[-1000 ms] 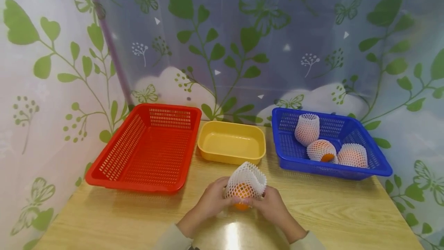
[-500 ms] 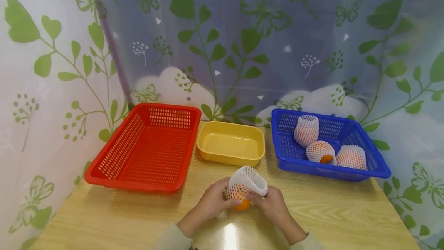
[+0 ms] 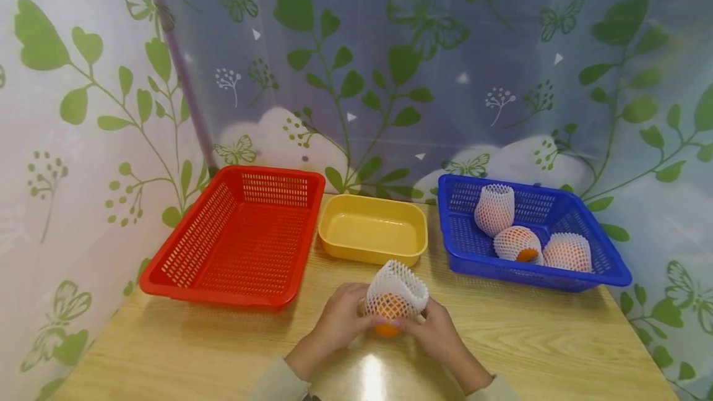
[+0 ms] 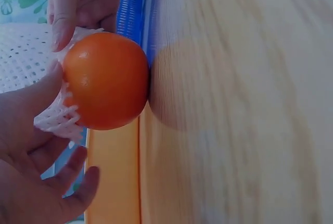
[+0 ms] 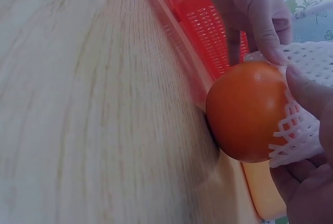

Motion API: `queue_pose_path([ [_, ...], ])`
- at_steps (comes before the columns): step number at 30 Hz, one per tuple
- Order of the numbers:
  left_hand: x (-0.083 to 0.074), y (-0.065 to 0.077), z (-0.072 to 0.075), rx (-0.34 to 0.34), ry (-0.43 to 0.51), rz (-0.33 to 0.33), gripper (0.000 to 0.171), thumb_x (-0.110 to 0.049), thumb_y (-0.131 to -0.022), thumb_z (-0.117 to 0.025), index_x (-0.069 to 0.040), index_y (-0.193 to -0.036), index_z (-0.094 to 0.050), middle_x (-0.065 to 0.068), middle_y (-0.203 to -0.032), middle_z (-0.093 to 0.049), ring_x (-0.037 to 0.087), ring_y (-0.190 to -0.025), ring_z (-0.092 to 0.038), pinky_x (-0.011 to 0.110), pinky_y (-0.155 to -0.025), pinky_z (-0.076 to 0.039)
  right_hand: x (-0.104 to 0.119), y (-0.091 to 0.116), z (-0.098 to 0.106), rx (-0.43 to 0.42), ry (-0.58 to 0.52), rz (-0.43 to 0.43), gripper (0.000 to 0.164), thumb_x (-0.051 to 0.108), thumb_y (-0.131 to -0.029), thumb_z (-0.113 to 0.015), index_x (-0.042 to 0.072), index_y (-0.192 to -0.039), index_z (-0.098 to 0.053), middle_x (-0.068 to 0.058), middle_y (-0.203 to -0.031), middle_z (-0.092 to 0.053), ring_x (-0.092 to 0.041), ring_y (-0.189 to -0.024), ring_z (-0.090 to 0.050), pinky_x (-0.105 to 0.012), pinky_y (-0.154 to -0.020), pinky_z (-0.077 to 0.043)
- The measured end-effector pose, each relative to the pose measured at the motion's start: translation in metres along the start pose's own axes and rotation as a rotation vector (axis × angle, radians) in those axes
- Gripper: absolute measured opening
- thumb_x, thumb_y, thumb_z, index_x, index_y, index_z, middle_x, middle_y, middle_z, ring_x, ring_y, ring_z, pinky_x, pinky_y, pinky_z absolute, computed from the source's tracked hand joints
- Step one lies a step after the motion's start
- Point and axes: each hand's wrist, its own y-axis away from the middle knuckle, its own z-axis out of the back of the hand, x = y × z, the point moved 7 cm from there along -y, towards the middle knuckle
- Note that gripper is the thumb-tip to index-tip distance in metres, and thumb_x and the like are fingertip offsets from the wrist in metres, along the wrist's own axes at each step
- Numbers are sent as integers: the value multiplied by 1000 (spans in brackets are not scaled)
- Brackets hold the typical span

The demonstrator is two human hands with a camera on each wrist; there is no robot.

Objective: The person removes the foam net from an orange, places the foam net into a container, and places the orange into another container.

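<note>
An orange [image 4: 106, 81] stands at the tabletop, its lower part bare in both wrist views. A white foam fruit net [image 3: 397, 282] covers its upper part and rises loose above it, with a gaping top. My left hand [image 3: 344, 314] grips the net from the left, thumb at its lower edge; in the left wrist view some of its fingers [image 4: 78, 179] spread away from the fruit. From the right, my right hand [image 3: 437, 328] holds the net, its thumb near the left thumb. In the head view the fingers behind the net are mostly hidden.
A yellow tray [image 3: 373, 253] stands just behind the hands. To the left is a red basket [image 3: 228, 297]. At the right a blue basket [image 3: 535, 276] holds three net-wrapped fruits [image 3: 517, 243]. A patterned curtain [image 3: 356, 67] hangs behind the wooden table [image 3: 546, 339].
The right thumb rose on the net half a second ago and is now back low beside the left thumb. The net's top has shifted slightly up; the orange stays in place.
</note>
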Motion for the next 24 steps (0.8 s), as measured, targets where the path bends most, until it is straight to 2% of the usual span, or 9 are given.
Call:
queue_pose_path([
  [5, -2, 0, 6, -126, 14, -37, 22, -23, -79, -81, -9, -95, -74, 1, -97, -73, 20, -94, -64, 40, -87, -51, 1, 0, 1, -13, -26, -4, 53, 12, -78, -81, 0, -125, -59, -10, -123, -65, -23, -117, -57, -45, -104, -42],
  [8, -3, -1, 7, -158, 26, -53, 13, -20, -80, -80, -10, -85, -73, -1, -88, -72, 15, -85, -64, 34, -79, -52, 1, 0, 3, -40, -18, 17, 51, 9, -78, -81, -1, -123, -61, -9, -120, -66, -16, -114, -58, -44, -102, -44],
  [12, -3, 0, 6, -156, 44, -53, 13, -20, -80, -80, -11, -82, -71, -2, -87, -70, 12, -83, -64, 31, -76, -53, 1, 1, 3, -63, 6, 34, 50, 10, -77, -82, 1, -122, -61, -8, -119, -67, -14, -112, -59, -44, -101, -45],
  [18, -2, 0, 5, -143, 56, -41, 14, -21, -80, -80, -11, -84, -71, -2, -90, -70, 13, -86, -65, 32, -78, -53, 4, 2, 6, -95, 32, 39, 48, 11, -77, -82, -1, -119, -64, -10, -116, -68, -23, -111, -61, -44, -98, -48],
  [21, -3, -1, 3, -114, 75, -28, 18, -23, -80, -80, -11, -90, -71, -1, -98, -70, 14, -92, -64, 35, -83, -53, 6, 1, 7, -103, 36, 45, 46, 9, -76, -82, -1, -117, -65, -11, -114, -69, -24, -109, -62, -41, -96, -50],
  [24, -2, -3, -3, -52, 94, -2, 33, -28, -80, -80, -11, -106, -68, 0, -109, -68, 16, -101, -62, 38, -89, -51, 8, 0, 8, -116, 22, 53, 46, 7, -75, -82, -1, -116, -64, -11, -113, -69, -23, -108, -62, -41, -96, -50],
])
